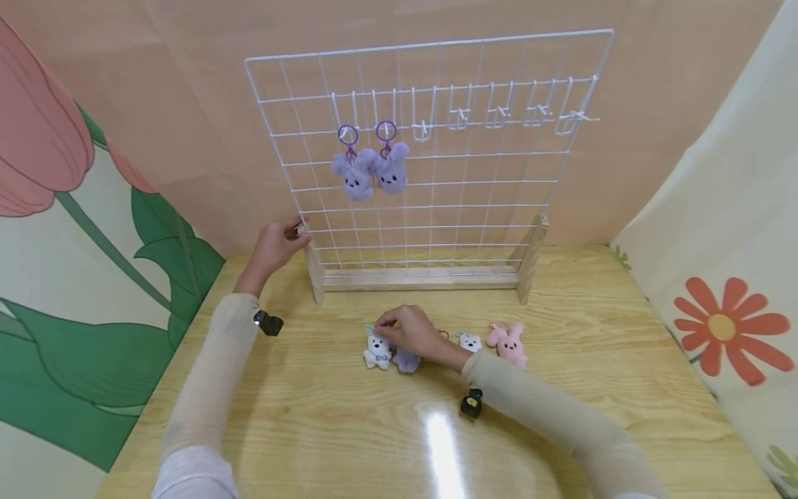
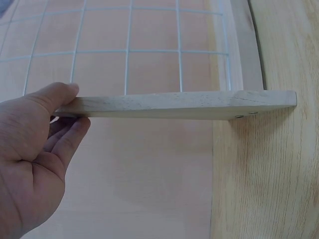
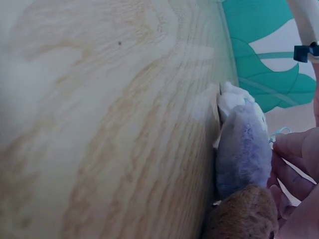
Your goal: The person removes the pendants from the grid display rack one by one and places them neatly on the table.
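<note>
Both hands are gripping: the left hand (image 1: 274, 247) is holding the wooden post (image 2: 174, 103) between thumb and fingers, while the right hand (image 1: 416, 333) is pinching, with its fingertips, the light-blue ring (image 3: 282, 129) of the white bear keychain (image 1: 377, 353). Lying on the table (image 1: 337, 430), the bear is resting just to the left of the right hand, the nearer one, and well apart from the left hand. Its long axis is running away from the body, ring end farthest, with the purple plush (image 1: 408, 360) lying close beside it, partly under the right hand.
</note>
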`<state>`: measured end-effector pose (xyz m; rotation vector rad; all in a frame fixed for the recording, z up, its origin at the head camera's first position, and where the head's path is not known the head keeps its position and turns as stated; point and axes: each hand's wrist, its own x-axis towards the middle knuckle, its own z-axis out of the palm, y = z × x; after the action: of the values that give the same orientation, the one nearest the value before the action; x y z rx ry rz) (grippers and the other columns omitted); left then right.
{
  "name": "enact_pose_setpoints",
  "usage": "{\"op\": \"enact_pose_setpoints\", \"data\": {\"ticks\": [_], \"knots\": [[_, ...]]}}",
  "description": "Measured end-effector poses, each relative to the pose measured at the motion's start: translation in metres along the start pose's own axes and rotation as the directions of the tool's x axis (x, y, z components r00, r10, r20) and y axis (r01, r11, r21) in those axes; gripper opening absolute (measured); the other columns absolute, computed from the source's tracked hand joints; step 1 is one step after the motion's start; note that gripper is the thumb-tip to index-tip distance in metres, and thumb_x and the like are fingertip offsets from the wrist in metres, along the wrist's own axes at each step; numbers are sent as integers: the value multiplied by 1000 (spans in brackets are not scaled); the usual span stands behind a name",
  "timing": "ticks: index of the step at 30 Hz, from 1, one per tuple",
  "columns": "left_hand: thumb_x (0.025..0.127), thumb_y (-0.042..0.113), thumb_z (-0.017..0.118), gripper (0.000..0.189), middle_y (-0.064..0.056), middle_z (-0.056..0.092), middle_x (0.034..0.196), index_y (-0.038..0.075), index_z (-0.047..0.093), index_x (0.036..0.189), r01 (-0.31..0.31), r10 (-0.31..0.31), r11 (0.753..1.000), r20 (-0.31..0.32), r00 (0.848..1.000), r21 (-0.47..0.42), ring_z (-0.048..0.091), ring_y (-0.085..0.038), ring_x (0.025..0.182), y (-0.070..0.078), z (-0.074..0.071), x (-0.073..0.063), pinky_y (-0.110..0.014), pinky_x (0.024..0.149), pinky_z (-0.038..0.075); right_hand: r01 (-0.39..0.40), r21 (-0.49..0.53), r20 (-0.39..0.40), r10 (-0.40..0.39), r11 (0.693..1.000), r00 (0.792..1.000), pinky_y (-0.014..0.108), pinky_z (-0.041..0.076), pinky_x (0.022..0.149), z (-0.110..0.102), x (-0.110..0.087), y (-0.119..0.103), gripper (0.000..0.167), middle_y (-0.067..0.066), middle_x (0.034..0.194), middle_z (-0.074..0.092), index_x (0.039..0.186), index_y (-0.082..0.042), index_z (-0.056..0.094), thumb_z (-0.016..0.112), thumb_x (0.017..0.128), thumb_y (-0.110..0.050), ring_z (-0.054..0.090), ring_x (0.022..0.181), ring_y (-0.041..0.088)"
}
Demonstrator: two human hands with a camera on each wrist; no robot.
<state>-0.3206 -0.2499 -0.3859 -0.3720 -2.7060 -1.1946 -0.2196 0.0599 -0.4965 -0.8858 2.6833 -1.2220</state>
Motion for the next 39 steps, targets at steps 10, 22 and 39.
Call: {"op": "enact_pose_setpoints", "data": {"ticks": [10,22,39], "knots": [[99,13,69,46,-27,66,128,-1,57,142,-3,3,1000,5,1000,1,68,-38,113,-1,0,1,-40,92,61,-22,-37,-8,22,999,1000,20,57,68,4,6,4,8,-2,92,78,96,-13,81,75,95,-19,65,73,2],[100,13,68,46,-26,62,136,-1,57,142,8,-8,1000,16,1000,-19,65,-39,119,-1,2,1,-44,97,58,-42,-61,-8,42,997,999,23,57,69,7,6,9,7,-2,89,77,93,-13,80,75,95,-17,64,73,4],[99,13,69,45,-25,68,125,0,59,141,-4,4,1000,13,1000,-6,69,-34,110,1,0,0,-37,88,62,12,-82,-44,-16,997,999,31,57,78,-35,6,-7,16,-3,102,77,107,-13,79,71,98,-24,67,93,12]]}}
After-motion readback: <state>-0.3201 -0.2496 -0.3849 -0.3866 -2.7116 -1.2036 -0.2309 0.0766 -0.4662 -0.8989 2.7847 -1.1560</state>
